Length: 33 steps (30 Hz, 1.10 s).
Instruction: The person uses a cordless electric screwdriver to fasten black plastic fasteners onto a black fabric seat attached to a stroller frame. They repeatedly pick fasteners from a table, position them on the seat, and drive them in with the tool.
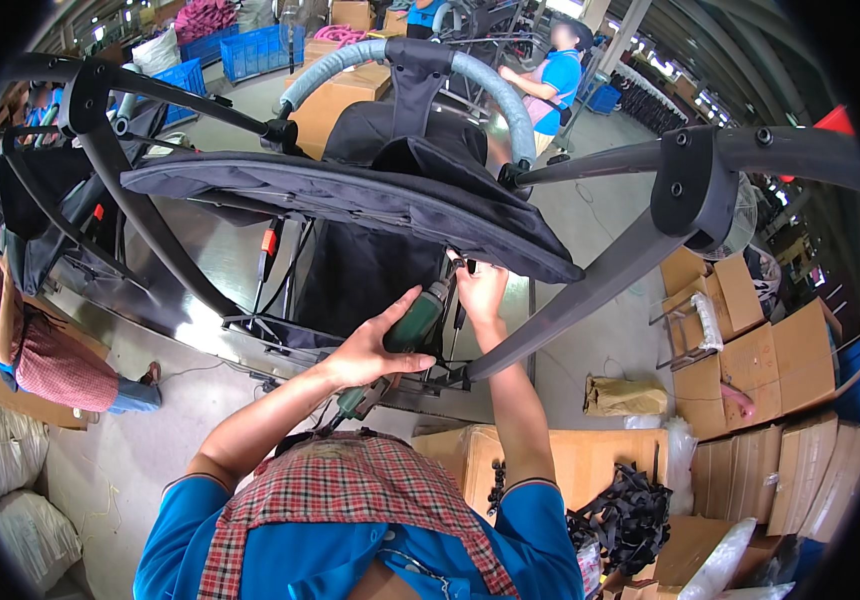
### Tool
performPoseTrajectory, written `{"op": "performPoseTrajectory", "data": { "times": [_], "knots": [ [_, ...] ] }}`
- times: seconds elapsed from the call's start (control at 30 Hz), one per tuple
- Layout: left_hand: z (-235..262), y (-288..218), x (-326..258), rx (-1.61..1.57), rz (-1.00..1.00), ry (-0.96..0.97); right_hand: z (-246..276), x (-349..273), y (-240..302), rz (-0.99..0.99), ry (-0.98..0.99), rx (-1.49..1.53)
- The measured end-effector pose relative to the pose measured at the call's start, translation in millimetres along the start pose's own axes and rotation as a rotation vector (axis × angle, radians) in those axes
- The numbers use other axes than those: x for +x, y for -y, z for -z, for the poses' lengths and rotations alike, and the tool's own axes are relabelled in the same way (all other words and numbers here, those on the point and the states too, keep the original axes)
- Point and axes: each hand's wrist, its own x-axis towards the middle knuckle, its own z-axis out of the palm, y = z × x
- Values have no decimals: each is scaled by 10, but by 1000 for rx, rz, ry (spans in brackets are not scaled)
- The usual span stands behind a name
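Note:
My left hand is wrapped round the body of a green power screwdriver, whose tip points up and away from me. Close to that tip, my right hand has its fingers closed just under the lower edge of a black fabric panel. What they pinch there is too small to make out. The panel belongs to a stroller in front of me, with thick dark frame tubes on both sides. Behind the panel curves a bar wrapped in grey film. Below hangs a black fabric piece.
A metal worktable bears the stroller. Cardboard boxes stand at the right, and a heap of black straps lies beside my right arm. One co-worker stands at the left, another at the back. Blue crates stand far off.

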Motion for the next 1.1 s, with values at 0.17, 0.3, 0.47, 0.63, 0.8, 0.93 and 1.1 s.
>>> {"op": "performPoseTrajectory", "data": {
  "times": [0.17,0.3,0.47,0.63,0.8,0.93,1.1],
  "knots": [
    [0,-16,15,0,21,1,-1,-11,25,-38,-15,-3],
    [-7,-6,16,2,21,-3,8,18,12,19,-29,-22],
    [-15,84,63,29,-38,-50,56,33,29,17,58,6],
    [-45,97,59,-2,-24,-81,161,6,-34,84,184,50],
    [-43,62,-2,27,-25,-55,316,-46,-147,68,329,239],
    [-16,71,27,39,-4,-45,279,-76,-186,-58,363,282],
    [-45,147,69,-1,-52,-87,214,-88,-235,-45,319,202]
  ]
}}
